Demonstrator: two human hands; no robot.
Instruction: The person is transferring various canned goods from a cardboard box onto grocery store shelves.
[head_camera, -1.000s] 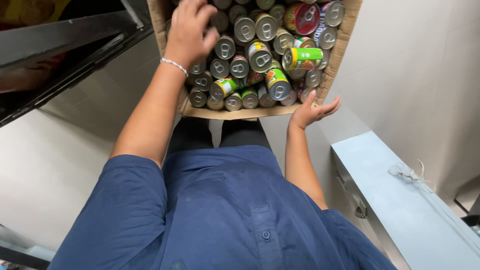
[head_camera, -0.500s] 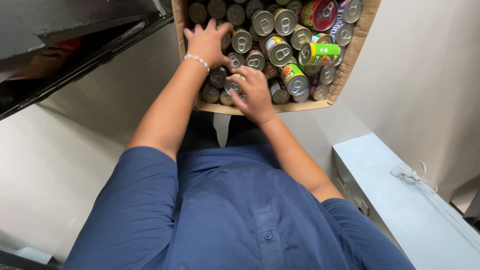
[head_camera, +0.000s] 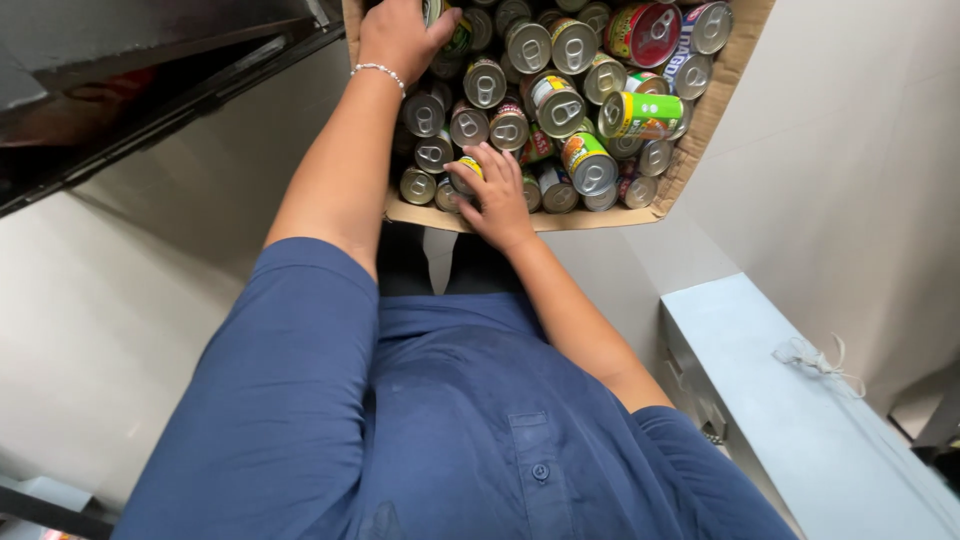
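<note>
At the upper left of the frame a dark shelf (head_camera: 150, 90) juts out. Beside it, at top centre, the left hand (head_camera: 400, 35), a bead bracelet (head_camera: 378, 72) on its wrist, closes over a can (head_camera: 432, 12) at the far edge of a cardboard box (head_camera: 700, 140). The box is packed with tins, most standing with pull-tab lids up. Lower, by the near wall of the box, the right hand (head_camera: 495, 195) curls its fingers around a yellow-labelled can (head_camera: 466, 172). Further right a green can (head_camera: 640, 113) lies on its side atop the others, with a red tin (head_camera: 640, 32) above it. At lower right sits a pale blue bench (head_camera: 800, 420) with a white cord (head_camera: 815, 355).
</note>
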